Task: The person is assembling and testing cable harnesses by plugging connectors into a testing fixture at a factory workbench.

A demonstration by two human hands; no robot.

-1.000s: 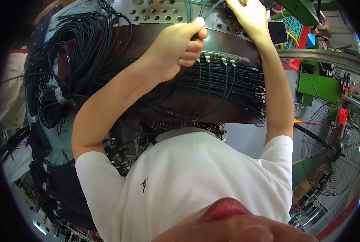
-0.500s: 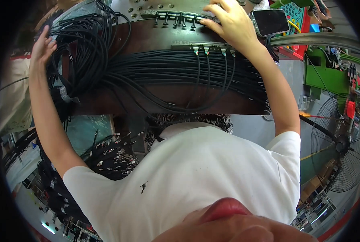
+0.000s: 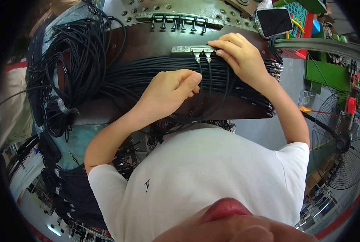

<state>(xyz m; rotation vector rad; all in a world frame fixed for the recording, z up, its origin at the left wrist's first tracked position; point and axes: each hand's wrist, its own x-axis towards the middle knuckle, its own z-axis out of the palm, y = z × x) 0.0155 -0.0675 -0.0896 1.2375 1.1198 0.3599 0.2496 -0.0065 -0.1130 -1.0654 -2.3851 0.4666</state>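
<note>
A narrow grey metal fixture bar (image 3: 182, 49) lies on the dark table, holding cable connectors (image 3: 208, 57) with coloured wire ends. My right hand (image 3: 242, 56) grips its right end, fingertips along the back edge and thumb in front, covering the connectors there. My left hand (image 3: 168, 94) is closed over the bundle of black cables (image 3: 143, 66), thumb pressed to the curled fingers just below the left connector. Whether a cable is pinched in it is hidden. Behind the bar, a second metal bar (image 3: 147, 17) with several black T-shaped clamps rests at the edge of a perforated metal plate.
Coiled black cables (image 3: 75, 52) heap at the left of the table (image 3: 143, 42). A dark-screened phone-like device (image 3: 273, 22) stands at the back right by a metal rail (image 3: 317, 42). A floor fan (image 3: 341, 141) is at the right. More cables hang at the lower left.
My left hand has come from the coiled cables at the far left to the middle, closing. My right hand has moved from the clamped back bar down to the front bar.
</note>
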